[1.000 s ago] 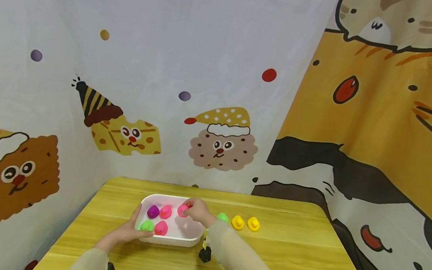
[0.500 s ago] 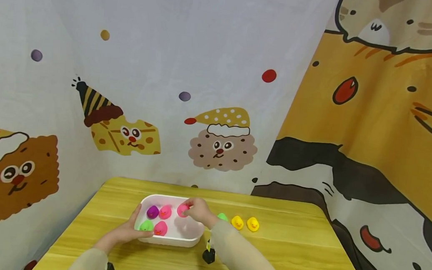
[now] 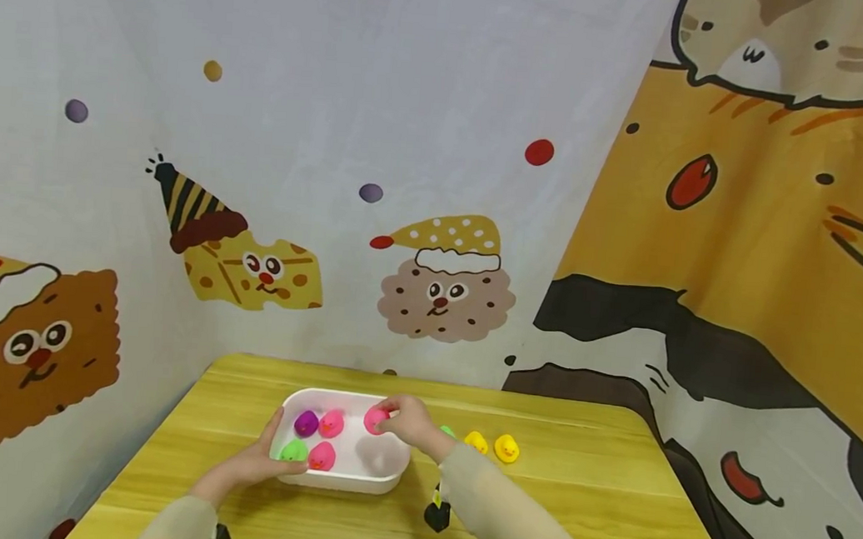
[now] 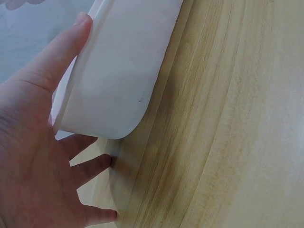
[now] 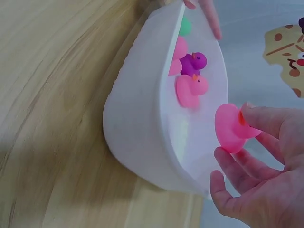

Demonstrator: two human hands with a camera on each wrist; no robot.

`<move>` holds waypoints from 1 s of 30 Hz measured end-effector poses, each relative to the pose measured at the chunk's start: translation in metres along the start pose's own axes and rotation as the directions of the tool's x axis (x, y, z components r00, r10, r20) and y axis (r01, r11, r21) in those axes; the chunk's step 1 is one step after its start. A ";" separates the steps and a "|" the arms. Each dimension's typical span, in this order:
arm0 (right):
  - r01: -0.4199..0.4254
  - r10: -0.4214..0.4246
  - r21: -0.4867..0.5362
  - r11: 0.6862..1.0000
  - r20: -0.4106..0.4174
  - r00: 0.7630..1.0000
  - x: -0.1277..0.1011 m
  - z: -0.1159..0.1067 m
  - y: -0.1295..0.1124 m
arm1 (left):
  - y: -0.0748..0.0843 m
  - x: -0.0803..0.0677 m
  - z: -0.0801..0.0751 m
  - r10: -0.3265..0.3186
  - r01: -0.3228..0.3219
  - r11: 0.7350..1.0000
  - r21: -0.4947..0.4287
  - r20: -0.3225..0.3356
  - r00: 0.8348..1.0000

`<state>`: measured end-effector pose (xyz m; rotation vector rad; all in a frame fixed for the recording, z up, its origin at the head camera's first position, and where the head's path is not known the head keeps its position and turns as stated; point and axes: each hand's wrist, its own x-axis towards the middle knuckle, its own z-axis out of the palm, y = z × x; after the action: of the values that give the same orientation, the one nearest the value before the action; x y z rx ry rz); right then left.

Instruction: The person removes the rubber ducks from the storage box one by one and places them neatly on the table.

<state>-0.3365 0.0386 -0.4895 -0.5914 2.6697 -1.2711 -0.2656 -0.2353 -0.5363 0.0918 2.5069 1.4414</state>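
My right hand [image 3: 413, 425] pinches a pink rubber duck [image 3: 374, 420] between thumb and fingers, over the right part of a white plastic tub [image 3: 341, 481]. In the right wrist view this duck [image 5: 227, 128] shows close to the tub's rim, held up from its floor. My left hand [image 3: 251, 459] grips the tub's left end, thumb along the near rim [image 4: 80, 23] and the other fingers spread around the corner. Inside the tub's left half sit a purple duck [image 3: 306, 424], a green duck [image 3: 294, 449] and two pink ducks [image 3: 331, 423].
Right of the tub, two yellow ducks [image 3: 507, 448] and a green duck [image 3: 448, 431] stand in a row on the wooden table [image 3: 596, 490], partly behind my right forearm. A cartoon-printed cloth [image 3: 445, 78] hangs behind the table. Black devices [image 3: 437, 516] sit at my wrists.
My right hand has shifted slightly to the right, carrying the pink duck with it; the forearm now covers more of the green duck. My left hand and the tub stay in place.
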 end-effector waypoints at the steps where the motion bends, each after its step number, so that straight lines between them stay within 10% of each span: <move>1: 0.007 -0.007 -0.001 1.000 0.000 1.000 -0.001 -0.002 0.001 | 0.000 0.000 0.000 0.010 -0.010 1.000 -0.003 0.000 1.000; 30: -0.050 0.036 -0.092 0.995 -0.144 0.989 -0.017 -0.064 0.023 | -0.004 0.004 0.000 0.016 -0.016 1.000 0.002 0.011 1.000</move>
<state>-0.3453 0.1041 -0.4672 -0.4685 2.8555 -1.2242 -0.2690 -0.2370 -0.5407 0.1202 2.5050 1.4401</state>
